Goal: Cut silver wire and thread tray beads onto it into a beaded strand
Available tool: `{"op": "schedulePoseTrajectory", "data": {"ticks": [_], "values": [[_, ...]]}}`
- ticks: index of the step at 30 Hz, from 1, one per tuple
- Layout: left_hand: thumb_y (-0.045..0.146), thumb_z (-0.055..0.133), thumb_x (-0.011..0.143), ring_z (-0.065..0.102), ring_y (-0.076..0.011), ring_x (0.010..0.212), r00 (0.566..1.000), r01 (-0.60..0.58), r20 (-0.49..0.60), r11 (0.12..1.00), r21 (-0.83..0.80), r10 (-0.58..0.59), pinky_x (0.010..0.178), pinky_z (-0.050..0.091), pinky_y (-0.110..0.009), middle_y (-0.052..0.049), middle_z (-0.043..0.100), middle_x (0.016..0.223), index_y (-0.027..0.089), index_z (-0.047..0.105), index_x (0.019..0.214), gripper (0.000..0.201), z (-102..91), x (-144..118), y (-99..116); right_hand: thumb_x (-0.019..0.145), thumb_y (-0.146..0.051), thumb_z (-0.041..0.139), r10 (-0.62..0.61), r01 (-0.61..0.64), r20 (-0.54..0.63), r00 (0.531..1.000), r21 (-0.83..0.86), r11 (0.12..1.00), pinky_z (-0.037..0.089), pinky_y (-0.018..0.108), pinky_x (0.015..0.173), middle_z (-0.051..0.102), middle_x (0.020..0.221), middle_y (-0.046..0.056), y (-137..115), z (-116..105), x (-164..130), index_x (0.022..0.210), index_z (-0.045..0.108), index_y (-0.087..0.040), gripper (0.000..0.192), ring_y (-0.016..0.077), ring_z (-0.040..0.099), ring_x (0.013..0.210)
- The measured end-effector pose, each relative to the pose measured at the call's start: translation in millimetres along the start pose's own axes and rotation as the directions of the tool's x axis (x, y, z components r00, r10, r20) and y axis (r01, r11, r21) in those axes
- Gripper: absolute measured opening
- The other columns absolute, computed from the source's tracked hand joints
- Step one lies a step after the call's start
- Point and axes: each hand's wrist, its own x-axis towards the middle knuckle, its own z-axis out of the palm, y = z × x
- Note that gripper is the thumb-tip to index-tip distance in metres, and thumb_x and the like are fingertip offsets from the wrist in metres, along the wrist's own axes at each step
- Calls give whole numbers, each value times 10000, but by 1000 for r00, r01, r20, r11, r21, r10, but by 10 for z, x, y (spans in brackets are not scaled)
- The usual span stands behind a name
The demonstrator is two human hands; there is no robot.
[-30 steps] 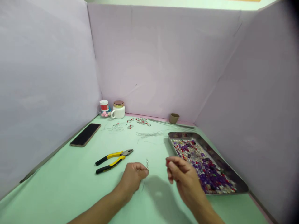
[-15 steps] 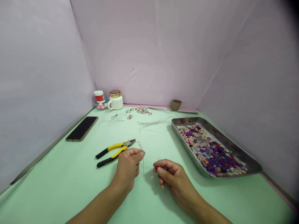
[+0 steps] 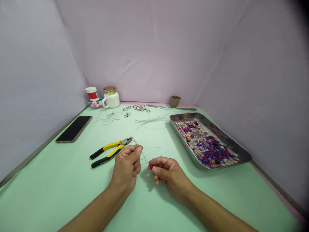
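A pale green table (image 3: 60,193) carries everything, walled by lilac boards. Along its right edge lies a steel tray (image 3: 238,154) heaped with mixed beads. A dark phone (image 3: 73,129) rests near the left edge, and yellow-handled pliers (image 3: 109,152) lie just beyond the left hand (image 3: 126,169). That hand, at the near middle of the table, pinches a thin wire (image 3: 144,157) between thumb and fingertips. The right hand (image 3: 169,174), just beside it, is closed on a small red bead (image 3: 151,166) held at its fingertips, near the wire's lower end.
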Motion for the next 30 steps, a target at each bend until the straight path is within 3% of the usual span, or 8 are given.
{"op": "schedulePoseTrajectory", "data": {"ticks": [14,20,25,30], "values": [[232,654,668,194,-7,345,997,-69,14,998,7,69,315,159,-145,104,308,432,151,528,640,153,48,-73,-11,590,-227,738,85,-88,29,996,111,990,464,179,489,657,695,45,-63,-19,-25,776,618,-112,249,70,570,517],[231,647,679,190,-6,349,996,-90,26,996,19,90,322,151,-149,100,308,445,149,533,633,148,50,-77,-20,553,-192,758,76,-76,11,997,107,991,470,174,512,650,684,31,-74,-16,-33,689,611,-108,217,66,572,532],[229,650,673,190,-8,348,995,-95,24,995,13,95,321,152,-152,100,305,439,152,531,622,150,55,-89,-13,556,-194,757,91,-92,11,996,124,988,471,175,523,654,686,27,-58,-3,-39,816,648,-118,292,67,579,542],[222,642,679,192,-8,346,994,-108,20,994,12,108,320,155,-150,100,302,438,152,539,618,139,67,-92,-10,555,-183,758,113,-116,22,993,153,981,474,167,547,658,682,24,-62,1,-55,746,647,-120,230,65,584,568]]}}
